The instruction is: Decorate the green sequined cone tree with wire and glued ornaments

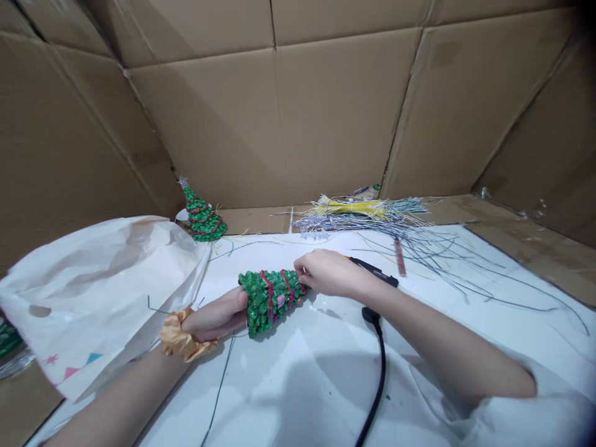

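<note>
A small green Christmas tree (263,304), wound with red-pink garland, lies on its side above the white tabletop (298,385), its narrow end pointing right. My left hand (221,320), with an orange scrunchie (182,335) at the wrist, holds it by the wide base; some fingers are hidden inside or behind it. Near the narrow end, the fingers of my right hand (326,273) are pinched together against the tree. Whether they grip the garland or the tip itself is hidden. Just behind the right wrist lies a black tool (375,271) with a bit of orange.
A finished-looking Christmas tree (202,214) with a star stands at the back left beside a white plastic bag (116,273). Bundled yellow wires (356,208) and loose dark wires (419,242) spread at the back right. A black cable (379,372) crosses the front. Cardboard walls (326,112) enclose the table.
</note>
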`<state>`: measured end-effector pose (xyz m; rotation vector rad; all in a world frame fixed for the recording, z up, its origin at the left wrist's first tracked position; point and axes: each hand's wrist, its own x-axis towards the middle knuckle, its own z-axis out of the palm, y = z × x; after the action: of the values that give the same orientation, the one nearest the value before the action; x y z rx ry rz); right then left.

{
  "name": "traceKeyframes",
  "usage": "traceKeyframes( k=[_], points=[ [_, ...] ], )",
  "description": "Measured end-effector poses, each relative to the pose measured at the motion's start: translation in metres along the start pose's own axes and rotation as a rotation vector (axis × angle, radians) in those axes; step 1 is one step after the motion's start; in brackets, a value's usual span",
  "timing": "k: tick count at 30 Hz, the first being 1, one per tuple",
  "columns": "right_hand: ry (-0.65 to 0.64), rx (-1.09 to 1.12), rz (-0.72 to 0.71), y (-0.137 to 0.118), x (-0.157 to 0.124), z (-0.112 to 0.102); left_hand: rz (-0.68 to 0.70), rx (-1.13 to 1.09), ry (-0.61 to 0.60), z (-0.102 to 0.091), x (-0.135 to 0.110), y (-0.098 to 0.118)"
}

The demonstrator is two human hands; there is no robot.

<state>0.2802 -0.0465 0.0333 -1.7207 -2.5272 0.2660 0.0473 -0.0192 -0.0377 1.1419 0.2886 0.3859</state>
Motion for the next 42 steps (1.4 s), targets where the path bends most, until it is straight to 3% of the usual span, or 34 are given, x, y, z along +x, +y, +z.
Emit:
traceKeyframes(
  k=[7,21,30,38,42],
  points=[
    [0.019,-0.001,0.035,0.003,-0.004,-0.007,-0.043,0.056,-0.018,0.017,0.004,0.013],
    [0.022,-0.077,0.013,-0.006,-0.005,0.000,0.005,0.025,-0.030,0.009,0.002,0.005],
    [-0.036,0.111,-0.050,0.002,-0.007,-0.003,0.030,0.004,0.001,0.009,0.002,0.002],
    [0.031,0.062,-0.018,-0.006,-0.003,0.005,0.010,0.128,0.065,0.008,0.002,0.003],
    [0.044,0.055,-0.016,-0.001,-0.005,0.002,0.038,0.104,0.026,0.008,0.003,0.002]
  ],
)
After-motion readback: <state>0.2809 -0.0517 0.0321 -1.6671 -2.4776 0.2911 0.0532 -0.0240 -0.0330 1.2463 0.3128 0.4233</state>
